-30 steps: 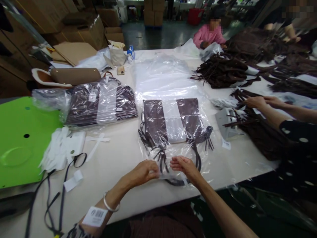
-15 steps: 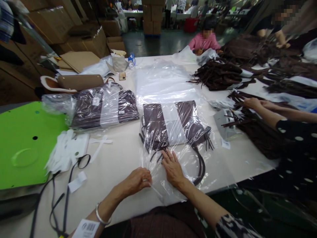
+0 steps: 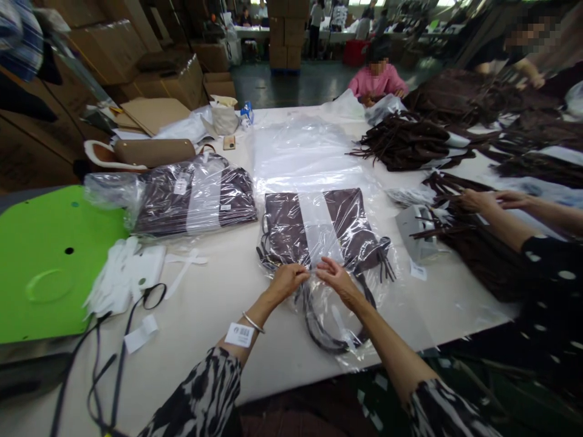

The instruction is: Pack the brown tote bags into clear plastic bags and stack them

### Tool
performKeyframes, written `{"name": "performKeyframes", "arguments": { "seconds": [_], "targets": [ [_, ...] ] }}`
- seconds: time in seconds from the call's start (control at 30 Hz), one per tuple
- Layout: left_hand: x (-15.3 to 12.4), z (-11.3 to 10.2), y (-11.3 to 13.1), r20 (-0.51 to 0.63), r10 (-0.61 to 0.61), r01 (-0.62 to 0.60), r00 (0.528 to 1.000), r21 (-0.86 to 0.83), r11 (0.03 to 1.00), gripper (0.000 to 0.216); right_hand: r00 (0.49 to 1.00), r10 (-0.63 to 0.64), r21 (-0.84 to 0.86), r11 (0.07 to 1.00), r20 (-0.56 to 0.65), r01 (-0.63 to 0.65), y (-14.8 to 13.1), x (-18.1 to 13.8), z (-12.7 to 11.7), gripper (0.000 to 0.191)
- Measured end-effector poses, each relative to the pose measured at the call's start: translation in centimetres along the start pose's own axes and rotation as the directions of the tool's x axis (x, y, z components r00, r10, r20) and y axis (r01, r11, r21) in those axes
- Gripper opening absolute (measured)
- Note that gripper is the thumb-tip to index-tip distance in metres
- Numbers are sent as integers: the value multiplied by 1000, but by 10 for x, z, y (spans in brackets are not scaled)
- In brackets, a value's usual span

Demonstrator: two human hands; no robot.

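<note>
Two bare hands meet above the near edge of the pale, smooth surface, over a clear, crinkled plastic sleeve. Inside it, toward the middle of the near edge, lies a flat, dark-brown, rectangular bag, leathery and glossy under the film, with a wide white band across its front. Its dark, rounded strap curves toward that edge. The left hand pinches a fold of film; the right hand has its fingers loosely curved (whether they grip any film, I cannot tell). Behind the bag, toward the far edge, spreads a slippery stack of clear plastic sheets. Toward the left edge are a second plastic-wrapped brown bag and a flat lime-green panel with a rounded outline.
</note>
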State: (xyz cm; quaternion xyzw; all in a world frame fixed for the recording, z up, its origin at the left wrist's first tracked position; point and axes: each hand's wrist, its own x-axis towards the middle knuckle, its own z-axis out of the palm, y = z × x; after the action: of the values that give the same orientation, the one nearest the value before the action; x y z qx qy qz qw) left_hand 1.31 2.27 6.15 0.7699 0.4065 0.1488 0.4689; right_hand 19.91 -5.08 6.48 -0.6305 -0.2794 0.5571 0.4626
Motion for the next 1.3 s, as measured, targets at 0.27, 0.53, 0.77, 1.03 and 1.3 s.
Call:
{"name": "performKeyframes", "arguments": {
  "seconds": [0.27, 0.53, 0.77, 1.03, 1.3],
  "targets": [
    [-6, -9, -10, 130, 23, -11, 991, -88, 996, 26, 980, -46, -263, 960, 193, 97, -7, 7, -11, 32],
    [-50, -73, -51, -27, -18, 25, 999, 281, 959, 19, 978, 28, -271, 962, 207, 30, -5, 0, -27, 41],
    [-53, -67, -60, -117, -31, 71, 993, 354, 933, 16, 995, -62, -373, 924, 74, 86, 2, 23, -12, 30],
    [-56, -57, -61, -269, -93, 231, 959, 547, 804, 21, 939, -284, -722, 606, 194, 332, -4, 35, -8, 21],
    [-20, -11, -9, -387, 233, 3, 892, 521, 853, 23, 920, -373, -825, 478, 120, 302, 3, 43, 0, 11]
  ]
}}
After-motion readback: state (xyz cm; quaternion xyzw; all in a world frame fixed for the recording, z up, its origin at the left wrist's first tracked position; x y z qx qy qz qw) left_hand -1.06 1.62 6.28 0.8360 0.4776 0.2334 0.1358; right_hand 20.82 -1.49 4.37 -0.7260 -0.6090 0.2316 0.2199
